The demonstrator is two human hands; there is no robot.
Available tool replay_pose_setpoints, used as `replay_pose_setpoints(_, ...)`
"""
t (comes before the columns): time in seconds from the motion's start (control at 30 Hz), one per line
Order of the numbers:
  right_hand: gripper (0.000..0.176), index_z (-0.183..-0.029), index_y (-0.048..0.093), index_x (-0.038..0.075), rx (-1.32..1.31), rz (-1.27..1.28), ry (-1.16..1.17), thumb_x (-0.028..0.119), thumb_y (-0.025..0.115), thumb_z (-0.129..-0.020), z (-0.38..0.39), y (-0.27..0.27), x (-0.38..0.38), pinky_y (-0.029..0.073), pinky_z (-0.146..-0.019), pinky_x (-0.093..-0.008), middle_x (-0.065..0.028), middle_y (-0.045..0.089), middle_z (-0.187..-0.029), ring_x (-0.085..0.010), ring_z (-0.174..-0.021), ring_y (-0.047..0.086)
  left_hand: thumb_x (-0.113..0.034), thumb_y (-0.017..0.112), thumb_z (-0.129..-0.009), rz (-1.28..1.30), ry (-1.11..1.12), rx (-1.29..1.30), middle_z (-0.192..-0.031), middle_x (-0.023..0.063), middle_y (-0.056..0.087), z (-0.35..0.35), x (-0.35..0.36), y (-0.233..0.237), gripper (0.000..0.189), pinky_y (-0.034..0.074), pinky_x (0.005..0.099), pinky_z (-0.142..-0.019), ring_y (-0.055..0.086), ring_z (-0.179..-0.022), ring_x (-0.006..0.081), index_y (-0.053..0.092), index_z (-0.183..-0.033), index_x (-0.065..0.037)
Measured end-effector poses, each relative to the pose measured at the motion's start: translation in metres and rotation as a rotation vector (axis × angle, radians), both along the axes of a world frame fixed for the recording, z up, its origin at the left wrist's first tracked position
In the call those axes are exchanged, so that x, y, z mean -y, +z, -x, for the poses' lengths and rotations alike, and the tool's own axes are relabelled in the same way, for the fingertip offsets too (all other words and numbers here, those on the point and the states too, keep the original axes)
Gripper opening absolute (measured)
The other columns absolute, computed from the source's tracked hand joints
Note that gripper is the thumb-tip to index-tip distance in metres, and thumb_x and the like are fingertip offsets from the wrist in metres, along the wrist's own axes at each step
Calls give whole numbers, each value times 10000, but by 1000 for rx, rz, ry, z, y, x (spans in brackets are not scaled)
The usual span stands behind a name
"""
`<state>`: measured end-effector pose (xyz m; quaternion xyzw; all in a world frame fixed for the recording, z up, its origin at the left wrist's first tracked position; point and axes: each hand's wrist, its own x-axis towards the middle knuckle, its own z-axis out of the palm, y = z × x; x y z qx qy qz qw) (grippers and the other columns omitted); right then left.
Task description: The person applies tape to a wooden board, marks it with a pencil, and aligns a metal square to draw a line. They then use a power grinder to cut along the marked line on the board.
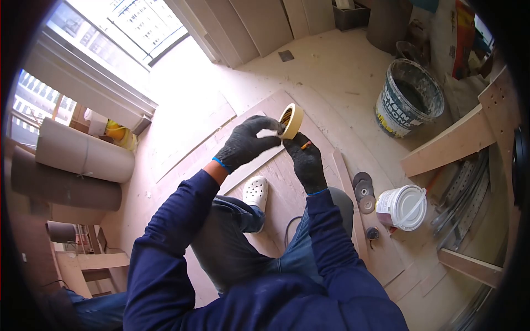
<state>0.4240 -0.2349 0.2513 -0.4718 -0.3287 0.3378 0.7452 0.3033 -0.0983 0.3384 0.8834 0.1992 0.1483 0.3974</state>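
In front of me, above the floor, is a roll of pale yellow masking tape [294, 122], tilted with its dark inside partly showing. My right hand [307, 165], in a dark work glove, is closed on the roll's lower edge. A short orange pencil-like stick [306, 145] also pokes out between that hand's fingers. My left hand [246, 142], gloved the same way, pinches at the roll's left edge with thumb and forefinger; the exact contact is too small to make out. Below the hands lie wooden boards [270, 182] on the floor.
Right of my knees are grinding discs [364, 190], a white lidded bucket [406, 207] and a small round dark item [372, 233]. A larger stained bucket [406, 105] stands farther off beside a wooden frame [447, 143]. Big rolls [83, 151] lie at the left by the window.
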Motion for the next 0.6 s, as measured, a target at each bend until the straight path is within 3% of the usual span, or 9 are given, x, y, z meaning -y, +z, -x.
replay_pose_setpoints(0.07, 301, -1241, 641, 1, 19, 2, -14, 88, 663, -954, 2, -6, -6, 488, -950, -293, -81, 694, -1165, -154, -1060, 637, -244, 762, -876, 460, 174, 64, -1202, 113, 669, 3, 0, 3, 403, 477, 331, -985, 620, -1117, 201, 673, -1188, -5)
replay_pose_setpoints(0.13, 314, -1243, 646, 19, 37, 6, -26, 83, 681, -937, 5, -10, -8, 492, -960, -309, -90, 694, -1171, -181, -1080, 643, -295, 722, -920, 438, 161, 42, -1205, 114, 667, 9, -1, 12, 431, 478, 317, -970, 609, -1102, 179, 662, -1203, 24)
replay_pose_setpoints(0.2, 326, -1241, 658, 55, 497, 70, -176, 69, 692, -917, 8, -5, -7, 478, -1007, -329, -92, 677, -1222, -205, -1158, 623, -244, 727, -922, 508, 195, -68, -1192, 106, 676, 10, 3, 24, 430, 491, 318, -966, 614, -1103, 176, 642, -1242, 30)
replay_pose_setpoints(0.23, 326, -1241, 658, 55, 496, 69, -169, 69, 692, -917, 10, -8, -8, 478, -1007, -329, -92, 677, -1222, -205, -1158, 623, -244, 727, -922, 508, 203, -67, -1192, 106, 676, 11, 2, 22, 430, 491, 318, -966, 614, -1103, 176, 642, -1242, 30)
replay_pose_setpoints(0.3, 341, -1242, 671, 96, 808, 4, -295, 70, 702, -903, 12, -15, -12, 473, -1021, -341, -112, 667, -1235, -247, -1187, 617, -270, 724, -924, 534, 244, -116, -1124, 86, 692, 12, -2, 15, 417, 491, 315, -959, 624, -1072, 155, 663, -1214, 23)
replay_pose_setpoints(0.43, 335, -1263, 651, 67, 734, -26, -255, 57, 671, -928, 10, -21, -14, 471, -1023, -337, -126, 667, -1235, -227, -1187, 614, -221, 736, -914, 580, 176, -79, -1096, 81, 693, 14, -9, 7, 372, 500, 311, -950, 636, -1046, 149, 676, -1184, 28)
replay_pose_setpoints(0.5, 327, -1256, 637, 19, 326, -62, -180, 58, 672, -933, 10, -20, -15, 487, -1009, -339, -140, 667, -1246, -235, -1157, 632, -125, 757, -884, 533, 159, -121, -1080, 82, 695, 15, -9, 5, 332, 520, 303, -934, 649, -1028, 150, 679, -1168, 29)
replay_pose_setpoints(0.6, 310, -1261, 615, -37, 192, -56, -78, 92, 623, -979, 6, -14, -10, 490, -976, -320, -138, 672, -1236, -185, -1121, 630, -43, 768, -851, 328, 28, -100, -1074, 90, 704, 14, -11, -4, 328, 538, 299, -919, 660, -1015, 156, 679, -1159, 27)
